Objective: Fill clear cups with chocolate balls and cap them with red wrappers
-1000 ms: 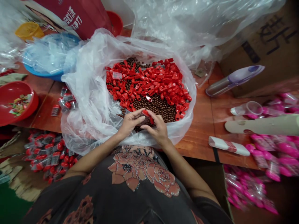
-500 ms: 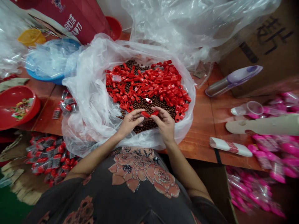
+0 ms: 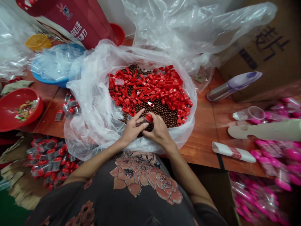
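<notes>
A clear plastic bag (image 3: 94, 103) lies open on the wooden table (image 3: 204, 131), holding a heap of small red plastic pieces (image 3: 155, 88) over brown beads (image 3: 164, 114). Both my hands meet over the bag's near edge. My left hand (image 3: 133, 128) and my right hand (image 3: 158, 130) pinch one red piece (image 3: 148, 118) together between their fingertips. My left index finger points forward over the beads.
A red bowl (image 3: 14, 100) with mixed bits sits at far left, a blue basin (image 3: 54, 80) behind it. Packed red items (image 3: 49, 160) lie lower left. At right: a purple-topped bottle (image 3: 232, 84), a clear cup (image 3: 252, 113), a white tube (image 3: 232, 152), pink packets (image 3: 277, 157), a cardboard box (image 3: 265, 47).
My hands drew apart slightly half a second ago, then came back together on the red piece. The view shifted a little downward.
</notes>
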Demonstrator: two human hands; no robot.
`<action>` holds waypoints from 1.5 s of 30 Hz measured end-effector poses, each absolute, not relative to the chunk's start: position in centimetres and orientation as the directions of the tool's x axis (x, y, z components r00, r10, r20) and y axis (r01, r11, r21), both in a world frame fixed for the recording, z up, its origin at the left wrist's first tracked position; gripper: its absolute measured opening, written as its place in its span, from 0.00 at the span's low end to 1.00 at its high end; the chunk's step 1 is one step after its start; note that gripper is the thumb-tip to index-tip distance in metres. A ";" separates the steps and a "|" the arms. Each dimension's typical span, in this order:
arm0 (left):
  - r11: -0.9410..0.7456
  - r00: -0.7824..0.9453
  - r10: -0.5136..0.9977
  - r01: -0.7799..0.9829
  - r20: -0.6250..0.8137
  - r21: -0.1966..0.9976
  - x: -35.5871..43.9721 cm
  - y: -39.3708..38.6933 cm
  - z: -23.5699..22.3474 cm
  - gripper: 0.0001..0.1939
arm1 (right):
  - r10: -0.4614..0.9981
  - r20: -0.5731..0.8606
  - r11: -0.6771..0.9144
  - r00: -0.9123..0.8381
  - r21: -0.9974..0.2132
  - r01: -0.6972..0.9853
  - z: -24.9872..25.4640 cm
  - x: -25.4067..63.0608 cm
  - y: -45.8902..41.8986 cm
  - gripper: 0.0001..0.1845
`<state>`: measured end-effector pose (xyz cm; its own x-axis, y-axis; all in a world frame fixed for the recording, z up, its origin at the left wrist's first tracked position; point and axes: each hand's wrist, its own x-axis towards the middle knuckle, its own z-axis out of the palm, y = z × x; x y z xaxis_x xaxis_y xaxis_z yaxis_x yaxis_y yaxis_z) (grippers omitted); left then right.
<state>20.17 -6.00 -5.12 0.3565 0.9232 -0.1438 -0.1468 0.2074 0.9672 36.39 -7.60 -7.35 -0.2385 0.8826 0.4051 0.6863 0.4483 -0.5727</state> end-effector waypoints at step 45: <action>0.568 0.368 0.795 -0.172 -0.483 0.805 21.0 -5.4 -5.7 0.29 | 0.888 0.330 0.456 -0.320 -0.553 0.697 -7.3 34.8 -8.9 0.43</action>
<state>21.04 -5.44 -5.66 0.3676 0.7950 -0.4825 -0.1724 0.5681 0.8047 34.79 -8.93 -7.31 -0.3196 0.8882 0.3301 0.6968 0.4564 -0.5533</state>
